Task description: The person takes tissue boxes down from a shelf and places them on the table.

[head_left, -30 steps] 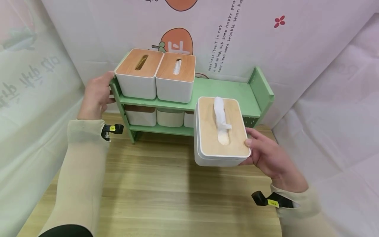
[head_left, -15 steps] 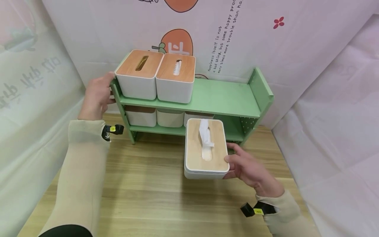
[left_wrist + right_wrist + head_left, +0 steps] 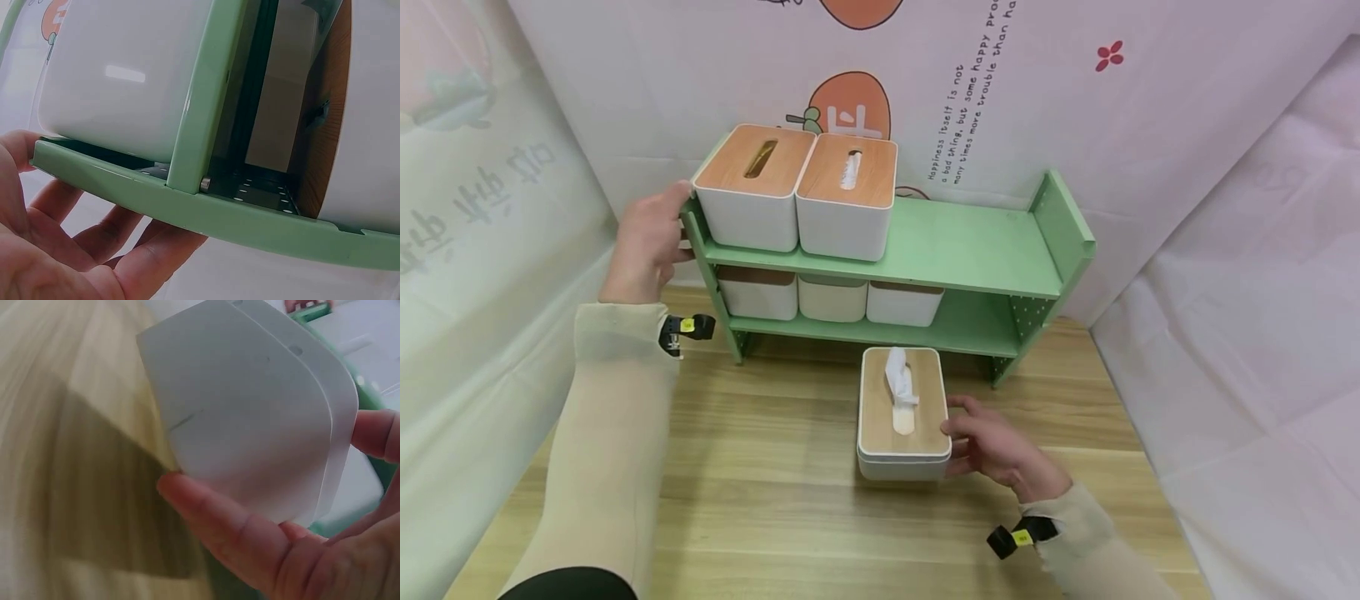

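A white tissue box (image 3: 917,392) with a light wooden lid hangs in front of the green shelf, a tissue sticking out of its slot. My right hand (image 3: 996,446) grips its right side, thumb at the lid's edge and fingers along the wall. The right wrist view shows the box's white side (image 3: 250,406) above the wooden surface. With my left hand (image 3: 651,237) I hold the left end panel of the green two-tier shelf (image 3: 970,242). In the left wrist view, that panel (image 3: 262,231) lies between thumb and fingers.
Two wood-lidded boxes, a left one (image 3: 748,221) and a right one (image 3: 844,232), stand side by side on the upper tier. Below are a left box (image 3: 760,300), a cream box (image 3: 832,302) and a right box (image 3: 902,308). Wooden floor (image 3: 760,500) lies in front; white sheets (image 3: 1247,358) flank the sides.
The tissue box has moved down, toward me and leftward in my right hand, away from the upper tier. The lower tier's right part has come into view. My left hand stays on the shelf.
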Motion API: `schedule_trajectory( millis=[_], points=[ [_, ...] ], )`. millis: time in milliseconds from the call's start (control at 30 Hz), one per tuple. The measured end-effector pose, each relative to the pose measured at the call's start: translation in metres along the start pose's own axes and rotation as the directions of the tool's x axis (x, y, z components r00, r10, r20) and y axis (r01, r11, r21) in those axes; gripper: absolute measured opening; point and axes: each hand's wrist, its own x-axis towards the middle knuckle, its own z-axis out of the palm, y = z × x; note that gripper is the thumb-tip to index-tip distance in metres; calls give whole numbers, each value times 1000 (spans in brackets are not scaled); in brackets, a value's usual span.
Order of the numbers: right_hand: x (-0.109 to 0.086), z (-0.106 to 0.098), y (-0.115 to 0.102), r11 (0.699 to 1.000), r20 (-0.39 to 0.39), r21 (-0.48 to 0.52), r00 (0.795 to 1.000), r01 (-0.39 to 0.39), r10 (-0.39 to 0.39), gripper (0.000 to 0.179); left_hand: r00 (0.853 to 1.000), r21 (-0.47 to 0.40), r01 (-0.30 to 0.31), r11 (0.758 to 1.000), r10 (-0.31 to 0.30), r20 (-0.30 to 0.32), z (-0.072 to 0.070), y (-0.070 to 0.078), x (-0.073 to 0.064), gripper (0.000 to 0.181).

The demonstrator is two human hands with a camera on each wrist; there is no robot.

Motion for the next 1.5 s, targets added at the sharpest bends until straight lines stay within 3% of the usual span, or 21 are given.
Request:
schedule_trajectory(
  millis=[333,533,733,900,967,1033,1067,1133,1167,1233,1333,1367,1467,1500],
  points=[
    [24,-10,26,999,-50,4,998,-39,39,69,1000,19,18,1000,-18,8,0,2,-1,67],
    [31,-11,29,999,-85,9,995,-52,52,70,1000,7,19,1000,-19,5,0,2,0,64],
    [35,-8,28,996,-142,-53,987,-76,68,68,999,35,41,999,-41,5,-2,1,-1,59],
    [34,-6,26,991,-234,-133,972,-25,-6,67,999,6,41,999,-41,0,-1,1,0,57],
    [32,-6,23,977,-265,-213,961,14,-72,65,999,6,43,999,-43,0,-1,1,0,58],
    [29,-5,20,944,-274,-328,951,47,-143,64,999,12,42,999,-42,-1,-1,1,0,58],
    [28,-5,18,917,-272,-394,947,54,-173,63,999,11,41,999,-41,-2,-1,1,-1,58],
    [24,-2,15,828,-264,-558,933,58,-243,63,999,2,34,999,-34,-4,-1,1,-1,58],
    [22,0,14,774,-257,-631,926,55,-275,64,1000,0,29,1000,-29,-6,-1,1,-1,58],
    [18,6,13,635,-229,-771,910,47,-346,67,1000,-7,21,1000,-21,-11,0,1,0,58],
    [12,21,13,372,-123,-925,868,75,-480,68,1000,-2,13,1000,-13,-13,1,0,0,58],
    [10,26,14,281,-68,-955,846,99,-529,66,1000,7,15,1000,-15,-14,1,0,0,58],
    [7,40,18,32,115,-983,749,179,-653,56,1000,10,19,1000,-19,-12,1,-1,1,57],
    [6,45,19,-34,171,-979,712,202,-680,52,1000,9,21,1000,-21,-11,1,-1,1,57]
  ],
)
